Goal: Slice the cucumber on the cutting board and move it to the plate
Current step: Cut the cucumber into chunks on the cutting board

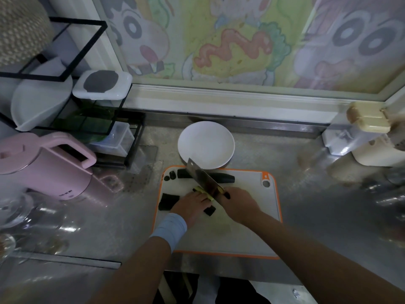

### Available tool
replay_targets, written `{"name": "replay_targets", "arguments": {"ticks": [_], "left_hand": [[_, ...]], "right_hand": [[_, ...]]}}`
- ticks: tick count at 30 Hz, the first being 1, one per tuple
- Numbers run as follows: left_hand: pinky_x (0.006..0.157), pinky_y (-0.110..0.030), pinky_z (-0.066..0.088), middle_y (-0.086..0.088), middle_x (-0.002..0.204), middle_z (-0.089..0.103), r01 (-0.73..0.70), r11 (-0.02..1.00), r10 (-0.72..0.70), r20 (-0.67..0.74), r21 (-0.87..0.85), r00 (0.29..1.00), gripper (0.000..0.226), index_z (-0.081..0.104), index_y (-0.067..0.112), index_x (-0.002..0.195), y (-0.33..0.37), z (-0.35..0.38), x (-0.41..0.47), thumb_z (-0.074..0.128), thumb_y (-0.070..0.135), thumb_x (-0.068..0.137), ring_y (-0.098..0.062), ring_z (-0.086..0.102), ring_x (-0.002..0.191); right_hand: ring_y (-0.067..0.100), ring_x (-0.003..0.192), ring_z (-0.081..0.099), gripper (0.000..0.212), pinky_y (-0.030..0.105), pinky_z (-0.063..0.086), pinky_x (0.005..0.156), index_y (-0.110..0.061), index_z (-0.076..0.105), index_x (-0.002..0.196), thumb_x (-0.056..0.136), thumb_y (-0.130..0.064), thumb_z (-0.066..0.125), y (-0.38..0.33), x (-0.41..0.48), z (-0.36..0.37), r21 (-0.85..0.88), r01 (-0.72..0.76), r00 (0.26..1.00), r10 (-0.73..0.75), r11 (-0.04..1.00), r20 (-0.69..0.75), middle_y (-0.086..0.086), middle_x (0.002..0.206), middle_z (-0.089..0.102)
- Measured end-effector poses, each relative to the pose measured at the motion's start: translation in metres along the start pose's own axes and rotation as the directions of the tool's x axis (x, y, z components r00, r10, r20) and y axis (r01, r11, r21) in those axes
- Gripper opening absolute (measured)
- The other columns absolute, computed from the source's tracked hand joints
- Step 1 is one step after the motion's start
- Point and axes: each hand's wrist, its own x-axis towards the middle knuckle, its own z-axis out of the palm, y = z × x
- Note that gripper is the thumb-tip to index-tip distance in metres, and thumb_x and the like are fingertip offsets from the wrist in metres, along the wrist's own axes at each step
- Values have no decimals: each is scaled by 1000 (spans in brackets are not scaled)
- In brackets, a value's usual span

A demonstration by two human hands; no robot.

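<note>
Head view looks down on an orange-rimmed cutting board [252, 216], where slicing is under way. The right hand [238, 205] is wrapped tight round the handle of a cleaver [203, 178], a dark-nailed forefinger lying along the blade's near end. The blade slants from far left to near right, its edge down on a pale cucumber piece [202, 190]. The left hand [190, 205] lies over that piece with fingers nearly flat, pressing it to the board right beside the steel.

A long uncut cucumber length [223, 177] lies along the far edge, partly behind the blade. Two small end stubs [172, 176] sit at the far left corner, and dark skin-side chunks [168, 200] rest left of the left hand. The white plate [206, 143] just beyond the board holds no slices.

To cut well here, I judge the left fingertips should tuck back so that knuckles, not tips, face the blade, since they sit very close to it. The cleaver should drop straight, the slices kept even, and the left hand should creep back after each cut. Most of the task remains.
</note>
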Motion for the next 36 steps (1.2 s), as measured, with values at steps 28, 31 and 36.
{"name": "replay_targets", "arguments": {"ticks": [28, 31, 36], "left_hand": [[99, -36, 35, -8, 134, 43, 140, 990, -141, 155, 14, 978, 40, 48, 14, 132, -19, -7, -61, 47, 28, 94, -26, 41, 119], [97, -37, 38, -10, 132, 47, 199, 979, -191, 153, -36, 970, 40, 53, 15, 130, -35, -9, -86, 51, 26, 92, -29, 44, 117], [93, -37, 42, -9, 128, 49, 274, 961, -267, 116, -47, 957, 37, 57, 14, 126, -42, -17, -87, 52, 27, 91, -30, 47, 115]], "right_hand": [[14, 55, 47, 30, 25, 29, 48, -24, 45, 65, 94, -29, 44, -26, -23, 3, -18, 23, 999, -23, 1000, -32, -2, 61, 49], [16, 55, 45, 30, 27, 31, 50, -21, 44, 64, 93, -27, 42, -39, -21, 9, -20, 22, 1000, -22, 1000, -15, 0, 62, 48], [16, 54, 47, 30, 27, 31, 49, -21, 46, 65, 94, -29, 42, -52, -18, 17, -39, 37, 999, -37, 999, 10, 1, 61, 50]]}}
